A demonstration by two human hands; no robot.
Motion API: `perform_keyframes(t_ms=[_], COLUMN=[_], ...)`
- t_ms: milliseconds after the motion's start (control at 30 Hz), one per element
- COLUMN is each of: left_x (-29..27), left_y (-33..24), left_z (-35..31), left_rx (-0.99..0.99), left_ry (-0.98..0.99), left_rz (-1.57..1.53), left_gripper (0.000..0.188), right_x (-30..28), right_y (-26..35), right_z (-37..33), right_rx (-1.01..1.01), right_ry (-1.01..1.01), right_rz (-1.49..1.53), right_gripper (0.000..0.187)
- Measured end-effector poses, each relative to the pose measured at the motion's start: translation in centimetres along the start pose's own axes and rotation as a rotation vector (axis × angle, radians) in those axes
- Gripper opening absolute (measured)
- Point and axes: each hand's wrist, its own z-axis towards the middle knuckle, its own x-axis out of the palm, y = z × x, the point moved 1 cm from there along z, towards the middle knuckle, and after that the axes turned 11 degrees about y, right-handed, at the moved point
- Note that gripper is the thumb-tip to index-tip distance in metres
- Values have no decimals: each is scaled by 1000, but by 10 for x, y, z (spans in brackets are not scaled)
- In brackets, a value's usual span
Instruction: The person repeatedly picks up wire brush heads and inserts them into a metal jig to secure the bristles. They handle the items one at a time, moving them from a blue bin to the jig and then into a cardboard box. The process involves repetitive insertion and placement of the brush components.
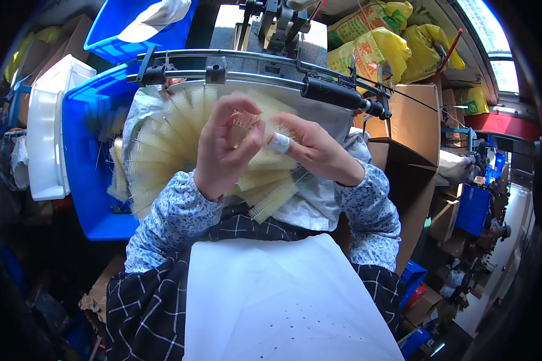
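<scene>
In front of my chest my left hand [227, 144] curls its fingers and thumb around a pale bristle brush [245, 122]. My right hand [319, 149] pinches bristles at the brush's right side; a white wrap covers its thumb. How the two hands share the brush is partly hidden by the fingers. Beneath them a fan of cream bristle brushes [165, 138] spreads in an arc, with thin wire ends showing. These brushes lie on a white plastic sheet [319, 201] over my lap.
Beyond my hands runs a metal rail with a black cylinder [328, 91], part of a machine. A blue bin [96, 210] with more brushes stands left, beside a white crate [51, 132]. Cardboard boxes [412, 123] and yellow sacks [373, 54] fill the right. A white cap [153, 21] rests on another blue bin.
</scene>
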Motion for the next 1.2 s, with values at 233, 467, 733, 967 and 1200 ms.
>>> perform_keyframes(t_ms=[233,467,733,967,1200], left_x=[-64,-62,-75,-80,-82], left_y=[27,54,42,-21,-29], left_z=[1,12,-11,-21,-31], left_rx=[-353,-534,-373,-193,-92], left_ry=[-174,-74,-59,-238,-377], left_rz=[564,1034,658,510,348], left_gripper=[42,44,32,25,24], right_x=[-91,-120,-121,-118,-126], right_y=[-78,-115,-121,-117,-117], right_z=[15,41,46,45,51], right_rx=[100,315,293,248,215], right_ry=[-846,-835,-766,-807,-773], right_rz=[-1092,-1036,-1058,-1091,-1126], right_gripper=[31,28,34,31,34])
